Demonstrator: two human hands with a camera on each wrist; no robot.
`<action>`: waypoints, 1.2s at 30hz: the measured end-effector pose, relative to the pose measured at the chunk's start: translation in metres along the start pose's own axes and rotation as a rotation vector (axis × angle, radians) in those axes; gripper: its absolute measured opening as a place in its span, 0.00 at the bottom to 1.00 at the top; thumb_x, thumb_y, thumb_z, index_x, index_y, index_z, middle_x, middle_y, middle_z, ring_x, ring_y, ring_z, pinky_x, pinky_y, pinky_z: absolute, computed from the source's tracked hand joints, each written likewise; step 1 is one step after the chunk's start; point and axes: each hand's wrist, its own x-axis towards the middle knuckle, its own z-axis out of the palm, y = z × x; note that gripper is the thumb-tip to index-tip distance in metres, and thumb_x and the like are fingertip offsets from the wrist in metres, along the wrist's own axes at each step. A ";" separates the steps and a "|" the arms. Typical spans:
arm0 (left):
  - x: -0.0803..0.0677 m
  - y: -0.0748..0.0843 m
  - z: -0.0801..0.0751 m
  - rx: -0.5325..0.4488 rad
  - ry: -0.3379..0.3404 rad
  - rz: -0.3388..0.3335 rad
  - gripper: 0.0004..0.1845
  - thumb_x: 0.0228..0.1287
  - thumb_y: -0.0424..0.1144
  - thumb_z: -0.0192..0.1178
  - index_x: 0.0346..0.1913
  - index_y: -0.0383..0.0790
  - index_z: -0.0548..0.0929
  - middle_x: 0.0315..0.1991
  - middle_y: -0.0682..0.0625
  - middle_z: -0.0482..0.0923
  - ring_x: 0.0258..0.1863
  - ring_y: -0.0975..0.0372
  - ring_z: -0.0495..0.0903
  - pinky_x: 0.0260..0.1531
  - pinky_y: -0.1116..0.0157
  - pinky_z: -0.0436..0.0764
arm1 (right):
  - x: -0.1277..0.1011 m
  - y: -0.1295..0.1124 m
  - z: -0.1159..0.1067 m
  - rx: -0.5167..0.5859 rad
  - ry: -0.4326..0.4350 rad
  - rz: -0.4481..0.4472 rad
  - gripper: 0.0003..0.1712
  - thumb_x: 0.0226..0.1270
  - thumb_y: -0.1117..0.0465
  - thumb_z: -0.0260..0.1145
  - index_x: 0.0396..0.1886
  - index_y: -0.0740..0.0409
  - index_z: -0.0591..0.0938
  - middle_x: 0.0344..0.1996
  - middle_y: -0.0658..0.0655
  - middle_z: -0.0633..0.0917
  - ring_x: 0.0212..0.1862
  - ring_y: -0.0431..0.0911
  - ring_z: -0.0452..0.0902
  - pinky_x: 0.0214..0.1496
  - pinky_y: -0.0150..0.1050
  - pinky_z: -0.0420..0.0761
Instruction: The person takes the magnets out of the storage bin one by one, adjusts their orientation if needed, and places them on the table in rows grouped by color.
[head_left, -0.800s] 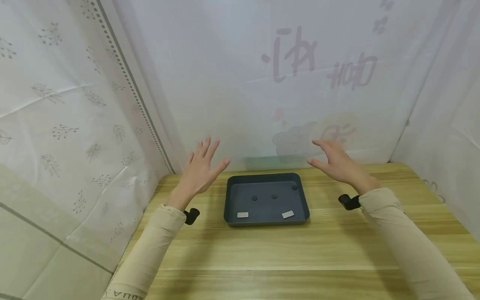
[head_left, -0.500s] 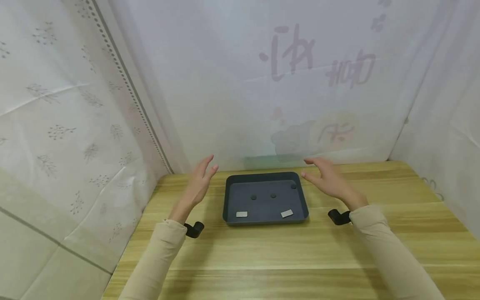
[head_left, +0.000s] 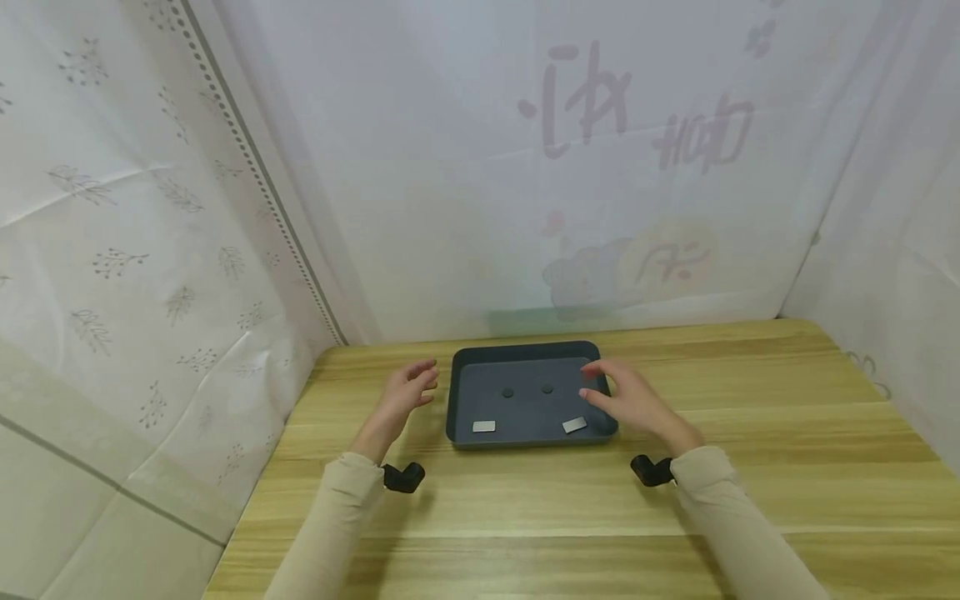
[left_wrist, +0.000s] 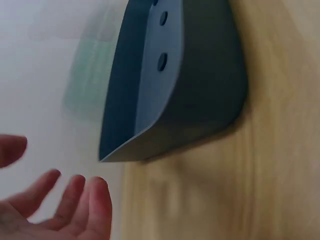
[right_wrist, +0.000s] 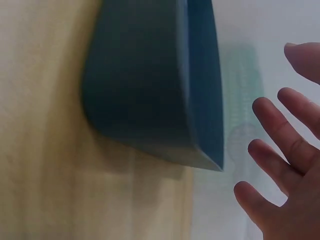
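A dark grey rectangular tray [head_left: 525,352] lies on the wooden table [head_left: 675,500]. Inside it are two small dark round pieces [head_left: 507,392] [head_left: 547,388] and two pale flat rectangular pieces [head_left: 483,427] [head_left: 574,425]. My left hand [head_left: 408,390] hovers just left of the tray, fingers relaxed and spread, holding nothing. My right hand [head_left: 626,400] hangs over the tray's right side, fingers loose, empty. The left wrist view shows the tray's wall [left_wrist: 210,95] and my left fingers [left_wrist: 75,205]. The right wrist view shows the tray's outer wall [right_wrist: 145,75] and my right fingers [right_wrist: 280,150].
White patterned cloth walls [head_left: 150,208] close in the table on the left, back and right. Black wrist mounts [head_left: 405,477] [head_left: 651,471] sit at my cuffs. Bare wood stretches in front of the tray and to its right.
Both hands have come down and inward from above the table's back. The left is now beside the tray's left edge, the right over its right side. The tray's contents have not moved.
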 end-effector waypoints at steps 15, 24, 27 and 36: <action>0.017 -0.034 0.003 -0.222 -0.148 -0.198 0.24 0.72 0.35 0.50 0.65 0.25 0.67 0.51 0.41 0.82 0.45 0.58 0.81 0.44 0.61 0.79 | -0.005 0.007 0.019 -0.019 -0.098 -0.002 0.21 0.63 0.58 0.69 0.54 0.62 0.79 0.51 0.58 0.81 0.58 0.57 0.73 0.60 0.56 0.73; 0.020 -0.040 -0.003 -0.153 -0.184 -0.334 0.21 0.70 0.41 0.55 0.61 0.33 0.75 0.41 0.50 0.84 0.38 0.59 0.81 0.33 0.64 0.82 | -0.005 0.008 0.022 -0.038 -0.126 -0.020 0.20 0.60 0.62 0.71 0.51 0.63 0.80 0.50 0.59 0.82 0.57 0.59 0.74 0.59 0.58 0.73; 0.021 -0.041 -0.003 -0.143 -0.185 -0.346 0.20 0.70 0.41 0.56 0.60 0.33 0.76 0.42 0.50 0.84 0.38 0.60 0.81 0.34 0.64 0.82 | -0.004 0.011 0.025 -0.076 -0.131 -0.037 0.19 0.58 0.62 0.72 0.48 0.63 0.82 0.48 0.59 0.83 0.57 0.59 0.74 0.60 0.58 0.72; 0.026 -0.040 -0.001 -0.125 -0.174 -0.366 0.22 0.70 0.43 0.56 0.60 0.33 0.75 0.51 0.45 0.81 0.40 0.60 0.81 0.36 0.63 0.83 | 0.000 0.016 0.034 -0.151 -0.101 -0.119 0.15 0.52 0.64 0.75 0.41 0.61 0.84 0.39 0.55 0.84 0.49 0.55 0.75 0.54 0.53 0.74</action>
